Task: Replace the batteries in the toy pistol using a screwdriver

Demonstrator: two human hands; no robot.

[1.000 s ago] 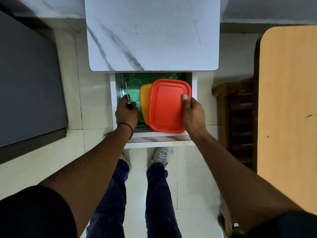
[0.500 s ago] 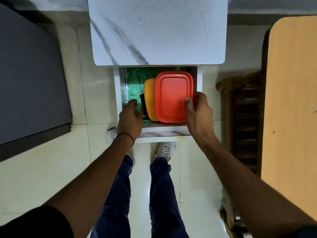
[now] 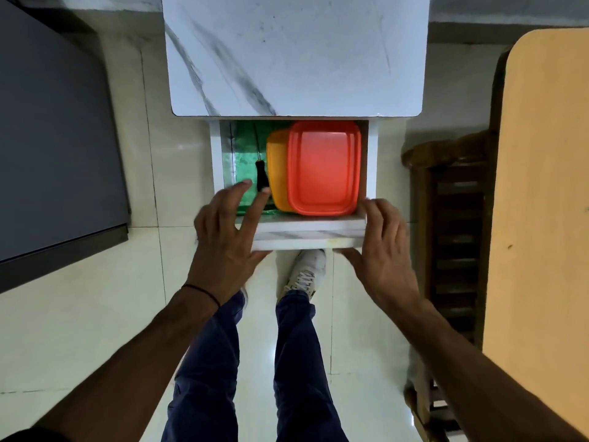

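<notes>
From the head view, a drawer (image 3: 309,232) stands pulled out under a white marble-patterned counter (image 3: 296,52), and both hands are at its front. The left hand (image 3: 226,231) is open with fingers spread over the drawer's front left corner, its thumb down by the lower edge of the front panel. A thin black wristband (image 3: 200,290) circles that wrist.

Just beyond the left index fingertip lies the screwdriver (image 3: 262,178). Its black handle is nearest the hand and its thin shaft points away toward the back of the drawer, on a green liner (image 3: 243,154). The blur hides whether the fingertip touches the handle.

Right of the screwdriver, and touching or nearly touching it, sits an orange box (image 3: 276,167), partly covered by a red lid (image 3: 323,167).

The right hand (image 3: 382,250) is open too, fingers relaxed against the drawer's front right corner, holding nothing. Between the hands, below the drawer, a white shoe (image 3: 306,272) shows on the tiled floor.
</notes>
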